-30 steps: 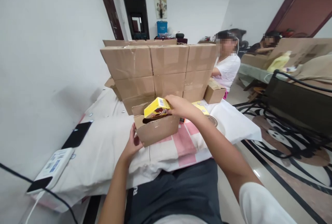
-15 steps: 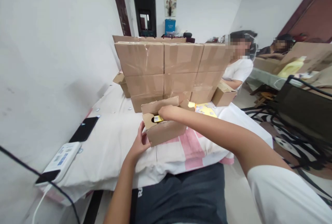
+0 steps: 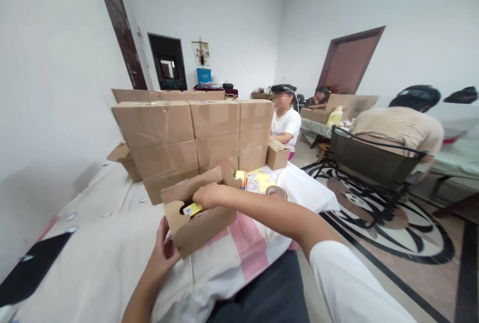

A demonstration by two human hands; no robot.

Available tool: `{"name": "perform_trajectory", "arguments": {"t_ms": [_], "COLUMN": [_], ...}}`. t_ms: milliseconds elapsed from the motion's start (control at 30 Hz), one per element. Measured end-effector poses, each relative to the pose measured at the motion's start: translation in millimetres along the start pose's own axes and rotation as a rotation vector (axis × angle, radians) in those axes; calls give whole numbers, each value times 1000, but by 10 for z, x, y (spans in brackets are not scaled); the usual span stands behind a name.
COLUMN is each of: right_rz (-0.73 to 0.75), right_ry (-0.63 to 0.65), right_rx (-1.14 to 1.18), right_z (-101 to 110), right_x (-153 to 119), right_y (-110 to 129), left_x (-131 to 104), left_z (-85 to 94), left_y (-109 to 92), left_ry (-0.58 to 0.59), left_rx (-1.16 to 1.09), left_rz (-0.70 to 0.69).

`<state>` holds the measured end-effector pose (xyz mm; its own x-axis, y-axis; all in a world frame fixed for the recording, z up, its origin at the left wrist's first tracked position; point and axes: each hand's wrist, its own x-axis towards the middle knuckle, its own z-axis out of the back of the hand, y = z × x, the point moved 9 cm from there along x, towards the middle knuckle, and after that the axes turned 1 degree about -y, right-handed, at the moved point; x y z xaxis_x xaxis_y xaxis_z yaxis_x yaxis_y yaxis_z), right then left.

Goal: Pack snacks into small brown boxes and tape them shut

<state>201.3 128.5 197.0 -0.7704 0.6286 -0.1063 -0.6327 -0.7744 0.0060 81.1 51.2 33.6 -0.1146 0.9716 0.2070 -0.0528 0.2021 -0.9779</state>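
Note:
An open cardboard box (image 3: 204,231) stands on the cloth-covered table, its flaps raised. My left hand (image 3: 164,248) rests against the near left corner of this box, thumb and fingers apart around it. Inside the box lies a small yellow item (image 3: 192,209) with a white label. My right hand (image 3: 207,195) reaches into the box beside that item; its fingers are hidden behind the box wall, so what they hold cannot be made out.
Stacked closed boxes (image 3: 160,123) stand behind. To the right are a tape roll (image 3: 277,193), a yellow patterned packet (image 3: 260,180) and a small box (image 3: 277,156). A phone (image 3: 37,263) lies left. A person in white (image 3: 288,123) sits beyond; another sits in a chair.
The view has swung to the right, so the box and stack appear further left and lower. The tape roll and the seated person's back now show. Both hands stay at the box.

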Motion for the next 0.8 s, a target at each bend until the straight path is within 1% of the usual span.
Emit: {"name": "perform_trajectory", "arguments": {"t_ms": [67,133,167,200,233,267,300,333,367,400,433,467,500,567,600,633,667,733,800], "right_rz": [55,116,138,145,128,83,2,-111,-241,-360,-435,-457,-424,-261,-179,-122,-101,-160,-279], "right_ry": [24,9,-29,-109,-233,-408,-618,-817,-976,-1063,-1083,-1047,-972,-801,-748,-725,-728,-776,-816], "right_rx": [46,98,129,178,247,340,454,562,655,735,811,885,954,1040,1048,1037,1018,999,1053], "right_z": [56,154,225,324,444,578,688,725,677,561,415,267,133,-51,-99,-129,-152,-222,-361], "right_x": [-48,-145,-224,-329,-466,-647,-877,-1138,-1391,-1588,-1707,-1744,-1712,-1556,-1483,-1421,-1370,-1285,-1200], "right_y": [51,71,50,-6,-109,-270,-491,-741,-979,-1170,-1295,-1354,-1348,-1188,-1087,-1004,-957,-973,-1074], "left_x": [2,-12,-22,-35,-50,-65,-81,-95,-106,-115,-121,-122,-115,-73,-45,-19,1,30,49], "left_z": [-1,-5,-9,-14,-26,-44,-63,-86,-107,-121,-130,-145,-164,-202,-225,-236,-228,-182,-125], "left_y": [45,61,52,32,4,-31,-78,-142,-229,-337,-454,-564,-660,-798,-847,-889,-923,-951,-932], "left_ry": [-6,-11,-13,-15,-12,-7,-7,-9,-23,-52,-91,-123,-144,-155,-142,-138,-152,-223,-325], "left_rx": [-13,-31,-40,-47,-50,-47,-34,-7,31,72,112,146,173,222,255,291,327,389,425], "left_rz": [19,31,28,24,22,23,20,9,-20,-68,-126,-182,-231,-312,-352,-395,-433,-449,-367]}}
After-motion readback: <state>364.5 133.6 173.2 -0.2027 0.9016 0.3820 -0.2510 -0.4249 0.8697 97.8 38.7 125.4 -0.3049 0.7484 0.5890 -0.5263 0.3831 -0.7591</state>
